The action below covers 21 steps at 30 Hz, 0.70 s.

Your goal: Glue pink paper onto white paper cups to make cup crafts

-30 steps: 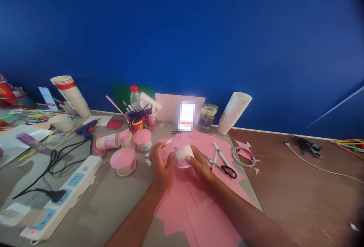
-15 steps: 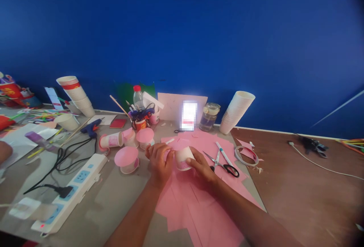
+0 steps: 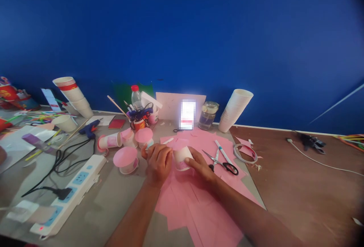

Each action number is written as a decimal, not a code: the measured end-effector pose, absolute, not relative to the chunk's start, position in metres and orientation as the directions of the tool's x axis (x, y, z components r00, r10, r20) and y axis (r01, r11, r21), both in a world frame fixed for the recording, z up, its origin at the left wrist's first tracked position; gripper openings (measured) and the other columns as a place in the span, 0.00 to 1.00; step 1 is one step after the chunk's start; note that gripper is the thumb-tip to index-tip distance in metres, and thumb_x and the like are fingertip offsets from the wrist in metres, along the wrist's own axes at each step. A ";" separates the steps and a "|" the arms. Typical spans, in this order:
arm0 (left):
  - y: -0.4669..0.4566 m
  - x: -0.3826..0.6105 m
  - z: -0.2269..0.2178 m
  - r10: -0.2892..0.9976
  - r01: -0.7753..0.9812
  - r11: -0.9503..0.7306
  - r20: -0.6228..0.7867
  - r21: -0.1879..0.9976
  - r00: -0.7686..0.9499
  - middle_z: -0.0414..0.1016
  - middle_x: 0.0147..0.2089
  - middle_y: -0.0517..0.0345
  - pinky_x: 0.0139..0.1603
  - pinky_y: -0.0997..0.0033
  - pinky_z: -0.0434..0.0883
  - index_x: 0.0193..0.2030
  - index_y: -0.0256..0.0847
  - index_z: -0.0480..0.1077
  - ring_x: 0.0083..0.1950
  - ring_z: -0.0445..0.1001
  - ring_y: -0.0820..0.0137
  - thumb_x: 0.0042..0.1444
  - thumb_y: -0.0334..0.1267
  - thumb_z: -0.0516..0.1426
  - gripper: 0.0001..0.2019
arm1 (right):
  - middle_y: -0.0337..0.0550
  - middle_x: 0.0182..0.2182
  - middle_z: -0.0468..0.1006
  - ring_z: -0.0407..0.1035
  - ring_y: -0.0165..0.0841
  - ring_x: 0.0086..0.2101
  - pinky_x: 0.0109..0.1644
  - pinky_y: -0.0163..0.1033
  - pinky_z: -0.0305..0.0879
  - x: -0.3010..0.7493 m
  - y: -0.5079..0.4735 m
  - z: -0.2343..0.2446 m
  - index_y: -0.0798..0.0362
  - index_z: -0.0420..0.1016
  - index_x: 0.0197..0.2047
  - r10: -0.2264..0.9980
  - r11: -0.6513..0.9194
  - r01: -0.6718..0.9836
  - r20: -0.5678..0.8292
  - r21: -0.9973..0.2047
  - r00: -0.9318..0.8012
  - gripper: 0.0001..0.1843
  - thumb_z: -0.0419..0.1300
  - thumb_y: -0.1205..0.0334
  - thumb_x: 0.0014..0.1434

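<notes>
A small paper cup [image 3: 181, 158] wrapped in pink paper stands upside down on the pink paper sheets [image 3: 196, 205] at the table's middle. My right hand [image 3: 199, 166] grips its right side with curled fingers. My left hand [image 3: 157, 162] is curled against the cup's left side, fingers bent and pressed to it. Several finished pink-topped cups [image 3: 125, 159] sit just left of my hands.
Scissors [image 3: 223, 164] and a pen [image 3: 222, 151] lie right of the cup. A white power strip [image 3: 68, 192] with black cables and a glue gun [image 3: 90, 127] are at left. Cup stacks [image 3: 234, 110] lean against the blue wall, with a jar [image 3: 207, 115] and bottle [image 3: 136, 98].
My left hand has closed in from open fingers to a curl against the cup. The right hand stays on the cup. The view shifted slightly.
</notes>
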<state>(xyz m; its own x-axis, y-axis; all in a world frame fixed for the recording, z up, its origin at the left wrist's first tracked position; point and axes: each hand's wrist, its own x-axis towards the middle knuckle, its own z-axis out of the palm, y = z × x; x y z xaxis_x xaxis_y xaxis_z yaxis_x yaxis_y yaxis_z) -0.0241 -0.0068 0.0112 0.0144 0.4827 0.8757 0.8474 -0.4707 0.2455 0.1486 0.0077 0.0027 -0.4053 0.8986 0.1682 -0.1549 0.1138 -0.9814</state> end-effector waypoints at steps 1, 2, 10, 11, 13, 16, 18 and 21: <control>-0.007 -0.024 0.011 0.482 0.851 -0.468 0.876 0.238 0.020 0.75 0.35 0.55 0.54 0.58 0.60 0.35 0.43 0.71 0.41 0.71 0.66 0.54 0.31 0.56 0.04 | 0.45 0.43 0.72 0.65 0.38 0.41 0.44 0.40 0.60 0.148 0.007 0.003 0.52 0.70 0.50 0.900 0.104 -0.160 0.162 -0.982 -0.405 0.23 0.60 0.51 0.53; -0.007 -0.024 0.011 0.482 0.855 -0.462 0.876 0.234 0.021 0.75 0.35 0.55 0.55 0.57 0.60 0.35 0.43 0.71 0.41 0.71 0.66 0.54 0.31 0.56 0.04 | 0.45 0.43 0.72 0.65 0.38 0.41 0.44 0.40 0.60 0.148 0.006 0.004 0.52 0.70 0.50 0.902 0.099 -0.164 0.158 -0.982 -0.403 0.23 0.60 0.51 0.53; -0.008 -0.022 0.011 0.465 0.874 -0.442 0.885 0.203 0.030 0.76 0.34 0.56 0.60 0.54 0.51 0.35 0.44 0.71 0.42 0.72 0.65 0.53 0.31 0.56 0.05 | 0.45 0.43 0.73 0.65 0.39 0.42 0.44 0.41 0.60 0.148 0.005 0.006 0.51 0.71 0.49 0.905 0.102 -0.151 0.155 -0.983 -0.395 0.23 0.60 0.50 0.52; -0.008 -0.022 0.011 0.463 0.873 -0.445 0.886 0.200 0.033 0.76 0.34 0.56 0.60 0.53 0.50 0.35 0.45 0.71 0.42 0.72 0.65 0.53 0.30 0.56 0.06 | 0.45 0.42 0.73 0.66 0.39 0.41 0.43 0.41 0.60 0.148 0.005 0.006 0.51 0.71 0.49 0.905 0.104 -0.151 0.156 -0.983 -0.396 0.23 0.60 0.50 0.52; -0.008 -0.022 0.011 0.468 0.868 -0.454 0.883 0.202 0.040 0.76 0.34 0.57 0.61 0.53 0.48 0.36 0.45 0.72 0.42 0.71 0.65 0.53 0.30 0.56 0.06 | 0.44 0.40 0.73 0.66 0.38 0.40 0.43 0.40 0.60 0.148 0.006 0.004 0.51 0.71 0.48 0.903 0.109 -0.162 0.166 -0.981 -0.396 0.22 0.60 0.51 0.52; -0.008 -0.021 0.012 0.478 0.853 -0.474 0.877 0.219 0.040 0.76 0.35 0.57 0.61 0.52 0.48 0.37 0.45 0.72 0.42 0.71 0.65 0.53 0.30 0.56 0.07 | 0.43 0.40 0.73 0.66 0.37 0.40 0.42 0.40 0.60 0.148 0.009 0.000 0.51 0.72 0.48 0.903 0.122 -0.196 0.191 -0.973 -0.385 0.21 0.60 0.51 0.53; -0.009 -0.021 0.012 0.488 0.832 -0.484 0.873 0.271 -0.001 0.75 0.36 0.55 0.60 0.52 0.50 0.38 0.43 0.71 0.42 0.71 0.65 0.53 0.31 0.55 0.07 | 0.44 0.41 0.73 0.66 0.38 0.41 0.43 0.39 0.60 0.148 0.010 -0.004 0.52 0.72 0.47 0.904 0.125 -0.212 0.199 -0.969 -0.378 0.20 0.60 0.51 0.53; -0.009 -0.021 0.013 0.551 0.710 -0.538 0.827 0.455 -0.112 0.73 0.41 0.50 0.56 0.53 0.58 0.42 0.40 0.69 0.45 0.70 0.63 0.55 0.37 0.53 0.09 | 0.45 0.41 0.73 0.65 0.38 0.41 0.42 0.38 0.60 0.148 0.011 -0.007 0.52 0.72 0.47 0.908 0.108 -0.239 0.194 -0.965 -0.372 0.21 0.60 0.51 0.52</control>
<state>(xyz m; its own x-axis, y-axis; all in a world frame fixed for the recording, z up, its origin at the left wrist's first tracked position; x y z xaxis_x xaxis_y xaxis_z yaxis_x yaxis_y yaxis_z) -0.0208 -0.0088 0.0126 -0.1115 0.5515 0.8267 0.7100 -0.5379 0.4545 0.1481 0.0113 -0.0065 -0.3718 0.9078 0.1941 -0.2390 0.1084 -0.9649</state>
